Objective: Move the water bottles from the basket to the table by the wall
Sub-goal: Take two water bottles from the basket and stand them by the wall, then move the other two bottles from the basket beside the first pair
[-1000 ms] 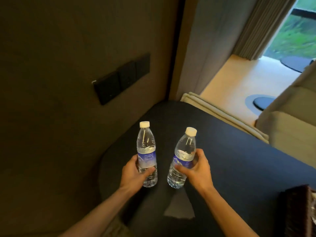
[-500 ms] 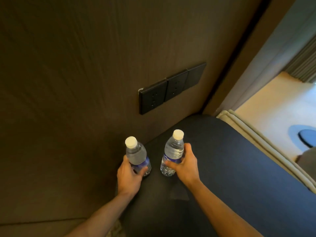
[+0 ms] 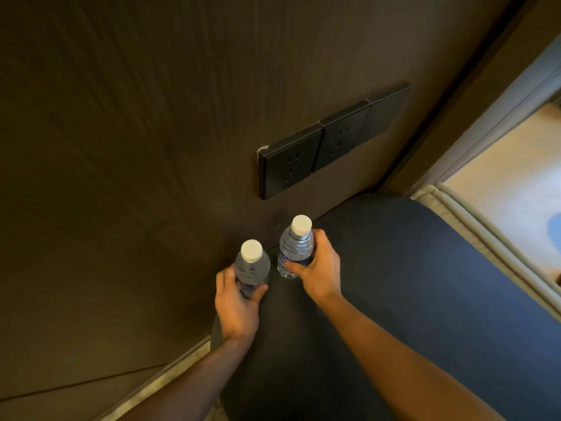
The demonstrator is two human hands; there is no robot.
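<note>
Two clear water bottles with white caps and blue labels stand upright at the back of a dark round table [image 3: 394, 268], close to the brown wall. My left hand [image 3: 236, 302] is wrapped around the left bottle [image 3: 252, 267]. My right hand [image 3: 317, 270] grips the right bottle [image 3: 296, 249] from its right side. The bottles are a small gap apart. The right bottle's base rests on the table top; the left bottle's base is hidden by my fingers. The basket is out of view.
A black socket panel [image 3: 328, 141] sits on the wall just above the bottles. A pale cushioned edge [image 3: 473, 226] borders the table on the right, with light floor [image 3: 516, 177] beyond. A floor strip [image 3: 170, 375] shows at the lower left.
Both hands have carried the bottles forward and left, from the middle of the table to its back edge by the wall. My view has tilted down towards the wall.
</note>
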